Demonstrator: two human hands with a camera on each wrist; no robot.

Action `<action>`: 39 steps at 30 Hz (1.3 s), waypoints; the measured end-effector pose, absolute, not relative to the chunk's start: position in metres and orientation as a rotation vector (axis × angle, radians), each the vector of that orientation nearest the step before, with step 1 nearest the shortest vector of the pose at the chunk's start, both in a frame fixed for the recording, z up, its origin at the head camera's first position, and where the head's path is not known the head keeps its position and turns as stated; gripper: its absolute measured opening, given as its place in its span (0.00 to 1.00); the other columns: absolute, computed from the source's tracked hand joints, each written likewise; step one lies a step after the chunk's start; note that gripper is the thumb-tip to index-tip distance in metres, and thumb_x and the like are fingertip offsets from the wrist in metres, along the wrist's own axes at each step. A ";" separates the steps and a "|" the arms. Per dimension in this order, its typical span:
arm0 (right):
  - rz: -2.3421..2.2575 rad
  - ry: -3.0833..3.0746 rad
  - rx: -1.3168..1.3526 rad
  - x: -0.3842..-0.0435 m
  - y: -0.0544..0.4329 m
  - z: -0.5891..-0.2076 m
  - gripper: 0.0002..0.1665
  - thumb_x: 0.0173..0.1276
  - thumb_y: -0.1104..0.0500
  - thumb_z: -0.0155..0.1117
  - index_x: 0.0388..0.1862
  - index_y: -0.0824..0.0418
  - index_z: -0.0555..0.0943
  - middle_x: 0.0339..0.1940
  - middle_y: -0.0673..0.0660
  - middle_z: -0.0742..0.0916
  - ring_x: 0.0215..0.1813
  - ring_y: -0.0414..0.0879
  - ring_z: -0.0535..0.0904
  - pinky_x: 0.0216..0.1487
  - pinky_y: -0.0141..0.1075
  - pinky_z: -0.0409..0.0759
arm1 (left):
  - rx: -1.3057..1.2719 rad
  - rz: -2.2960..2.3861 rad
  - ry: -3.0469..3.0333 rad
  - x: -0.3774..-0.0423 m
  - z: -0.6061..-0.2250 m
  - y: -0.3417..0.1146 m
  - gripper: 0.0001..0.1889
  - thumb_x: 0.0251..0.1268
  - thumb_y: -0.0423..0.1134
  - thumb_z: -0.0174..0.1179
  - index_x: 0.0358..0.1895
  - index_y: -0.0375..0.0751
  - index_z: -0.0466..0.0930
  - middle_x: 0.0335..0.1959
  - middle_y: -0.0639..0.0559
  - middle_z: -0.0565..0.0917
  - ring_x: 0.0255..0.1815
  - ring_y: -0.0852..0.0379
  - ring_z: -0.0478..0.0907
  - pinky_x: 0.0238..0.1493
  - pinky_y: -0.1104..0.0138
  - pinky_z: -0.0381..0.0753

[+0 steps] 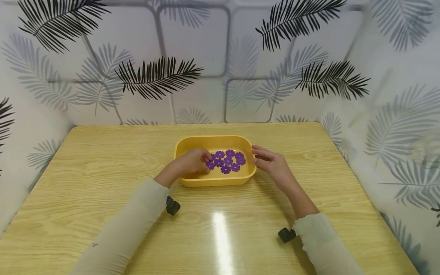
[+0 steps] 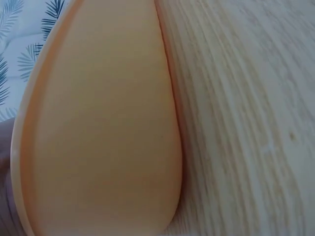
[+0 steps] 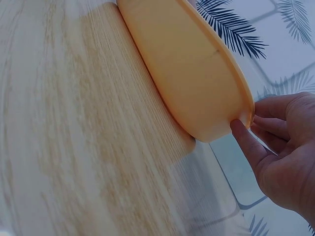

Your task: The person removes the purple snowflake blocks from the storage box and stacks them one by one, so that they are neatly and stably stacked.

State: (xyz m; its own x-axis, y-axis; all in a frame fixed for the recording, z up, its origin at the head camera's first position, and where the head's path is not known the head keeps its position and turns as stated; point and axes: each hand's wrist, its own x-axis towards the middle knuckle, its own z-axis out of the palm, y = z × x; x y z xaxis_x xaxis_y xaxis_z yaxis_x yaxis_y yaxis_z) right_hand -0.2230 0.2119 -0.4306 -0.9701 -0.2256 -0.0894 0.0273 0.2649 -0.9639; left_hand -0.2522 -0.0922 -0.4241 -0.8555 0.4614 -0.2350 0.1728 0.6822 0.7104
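A yellow plastic basin (image 1: 218, 182) stands on the wooden table, with several purple flower-shaped discs (image 1: 228, 161) spread on its floor. My left hand (image 1: 194, 162) reaches over the left part of the basin, fingers bent down at the leftmost discs. Whether it pinches one is not visible; the left wrist view shows mostly the basin's outer wall (image 2: 103, 118), with a bit of hand at the left edge. At the opposite end, my right hand (image 1: 275, 166) holds the rim. Its thumb (image 3: 242, 132) presses the outer wall, and the other fingers lie at the rim.
The wooden table (image 1: 103, 164) extends around the basin and in front of it. Behind and at both sides stands a pale covering (image 1: 199, 99) with a leaf pattern. A black wrist camera (image 1: 172, 205) sits by the left cuff, another black wrist camera (image 1: 286, 234) by the right.
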 end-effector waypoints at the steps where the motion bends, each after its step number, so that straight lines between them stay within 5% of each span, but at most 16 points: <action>1: -1.781 2.325 -0.184 -0.223 0.212 -0.430 0.27 0.74 0.58 0.62 0.71 0.61 0.75 0.76 0.48 0.73 0.76 0.48 0.68 0.63 0.33 0.76 | 0.497 0.988 2.508 -0.253 -0.425 -0.091 0.18 0.63 0.31 0.69 0.55 0.33 0.78 0.52 0.42 0.82 0.54 0.47 0.77 0.63 0.57 0.76; 25: -1.776 2.315 -0.181 -0.222 0.212 -0.433 0.27 0.74 0.57 0.63 0.70 0.60 0.75 0.76 0.45 0.72 0.76 0.47 0.68 0.64 0.33 0.76 | 0.579 0.863 2.584 -0.252 -0.433 -0.083 0.14 0.64 0.31 0.69 0.51 0.36 0.80 0.45 0.45 0.82 0.45 0.51 0.76 0.55 0.60 0.79; 39: -1.775 2.320 -0.207 -0.222 0.213 -0.432 0.27 0.75 0.57 0.62 0.70 0.61 0.75 0.77 0.46 0.72 0.77 0.47 0.66 0.64 0.33 0.75 | 0.532 0.871 2.517 -0.250 -0.429 -0.085 0.27 0.64 0.34 0.69 0.66 0.40 0.74 0.52 0.43 0.81 0.50 0.49 0.77 0.60 0.57 0.78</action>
